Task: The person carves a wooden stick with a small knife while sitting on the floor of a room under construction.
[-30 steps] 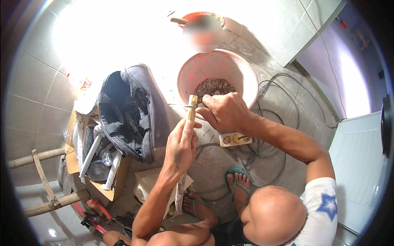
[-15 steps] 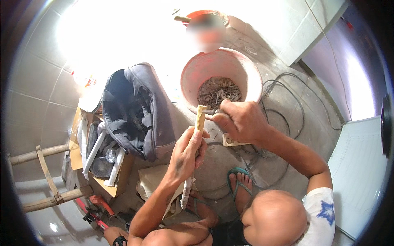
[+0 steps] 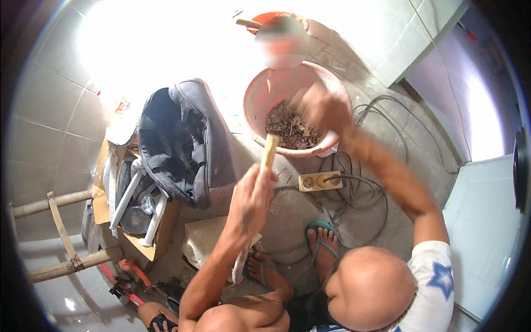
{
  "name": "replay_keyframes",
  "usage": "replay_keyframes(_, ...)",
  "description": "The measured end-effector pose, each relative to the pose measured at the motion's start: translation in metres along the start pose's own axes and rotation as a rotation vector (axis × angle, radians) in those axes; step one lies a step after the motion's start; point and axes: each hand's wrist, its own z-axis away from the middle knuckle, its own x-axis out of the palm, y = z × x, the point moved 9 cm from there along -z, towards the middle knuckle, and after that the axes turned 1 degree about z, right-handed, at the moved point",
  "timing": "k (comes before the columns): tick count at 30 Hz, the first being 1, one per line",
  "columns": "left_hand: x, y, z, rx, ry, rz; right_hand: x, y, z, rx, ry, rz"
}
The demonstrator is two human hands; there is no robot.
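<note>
My left hand is closed around a wooden stick, which stands nearly upright. Its pale yellow upper end rises above my fingers, and a whitish lower end shows below the hand. My right hand is smeared by motion over the right part of a pinkish bucket. Its fingers, and anything in them, cannot be made out. Wood chips and shavings lie in the bucket, just beyond the stick's top.
A dark open bag stands left of the bucket, beside a cardboard box of tools. A power strip and black cables lie on the right. Bamboo poles are at far left. Behind is an orange container.
My right hand has left the stick's top, where it held a thin grey tool against the wood, and moved up over the bucket. The left hand stays nearly in place, slightly turned.
</note>
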Motion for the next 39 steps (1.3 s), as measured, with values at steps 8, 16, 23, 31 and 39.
replay_keyframes(8,-0.013,0.011,0.000,-0.040,-0.059,0.151,-0.084,-0.114,0.002,-0.162,-0.038,-0.338)
replay_keyframes(16,0.003,0.013,0.007,-0.051,-0.151,0.234,-0.073,-0.142,0.013,-0.180,-0.143,-0.439)
replay_keyframes(23,-0.017,-0.012,0.030,-0.027,-0.030,0.182,-0.091,0.026,-0.001,0.294,-0.001,-0.072)
replay_keyframes(31,0.000,0.005,0.023,0.012,-0.095,0.245,-0.073,-0.149,0.031,-0.146,-0.170,-0.426)
replay_keyframes(39,-0.004,-0.014,0.023,-0.114,-0.027,0.193,-0.041,-0.135,0.031,-0.306,-0.124,-0.244)
